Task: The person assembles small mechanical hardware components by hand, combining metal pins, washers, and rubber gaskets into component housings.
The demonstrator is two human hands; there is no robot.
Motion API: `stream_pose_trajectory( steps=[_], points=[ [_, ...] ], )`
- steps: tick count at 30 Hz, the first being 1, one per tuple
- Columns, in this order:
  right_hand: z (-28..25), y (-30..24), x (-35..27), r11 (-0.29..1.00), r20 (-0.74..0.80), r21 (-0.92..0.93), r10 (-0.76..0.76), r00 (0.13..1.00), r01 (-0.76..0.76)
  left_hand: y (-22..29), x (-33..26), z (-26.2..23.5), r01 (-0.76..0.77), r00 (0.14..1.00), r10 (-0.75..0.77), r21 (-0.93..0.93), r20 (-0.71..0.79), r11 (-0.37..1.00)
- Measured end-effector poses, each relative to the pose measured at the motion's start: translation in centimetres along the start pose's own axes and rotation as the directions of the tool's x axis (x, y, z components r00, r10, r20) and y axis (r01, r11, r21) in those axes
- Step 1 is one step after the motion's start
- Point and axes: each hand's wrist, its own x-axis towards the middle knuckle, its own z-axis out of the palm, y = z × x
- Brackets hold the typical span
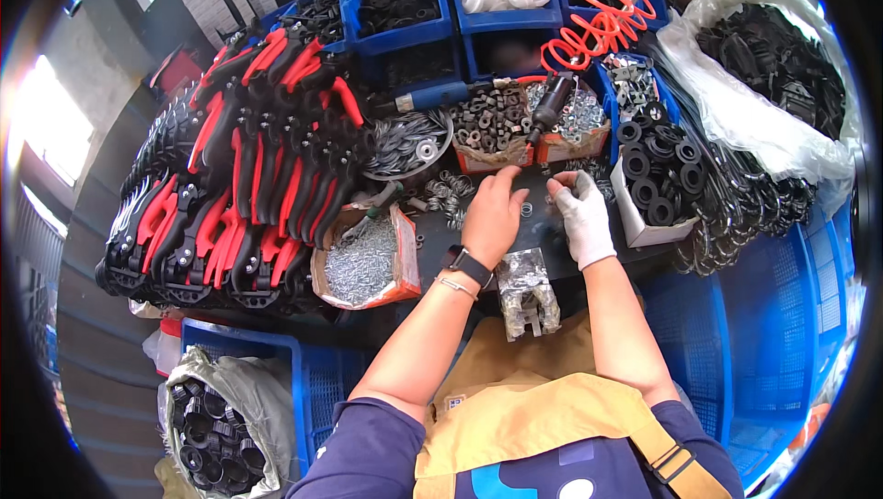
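My left hand (494, 217), bare and with a dark watch on its wrist, reaches to the front of an orange-edged box of dark metal nuts (494, 117). Its fingers stretch forward with the thumb apart, and I see nothing held. My right hand (585, 223), in a white glove with bare fingertips, is closed in a pinch just beside it; what the fingertips hold is too small to make out. Small metal rings (526, 210) lie on the dark bench between the hands. Nearer to me a metal fixture (528, 289) with a forked front stands at the bench edge.
Black-and-red handled tools (248, 168) are piled at left. An open box of small screws (363, 260) stands near them. A dark power screwdriver (552, 103) rests over the parts boxes, below a red coiled hose (602, 34). A white box of black rings (655, 177) stands at right.
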Motion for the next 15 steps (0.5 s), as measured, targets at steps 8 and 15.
stream_pose_trajectory(
  steps=[8, 15],
  points=[
    [-0.4, 0.9, 0.0, 0.881, 0.191, 0.394, 0.199, 0.961, -0.261, 0.3, -0.7, 0.9, 0.159, 0.977, -0.052, -0.543, 0.208, 0.825],
    [-0.2, -0.2, -0.9, 0.891, 0.249, 0.374, 0.172, 0.953, -0.258, 0.8, -1.3, 0.6, 0.157, 0.986, -0.104, -0.517, 0.130, 0.842]
  ],
)
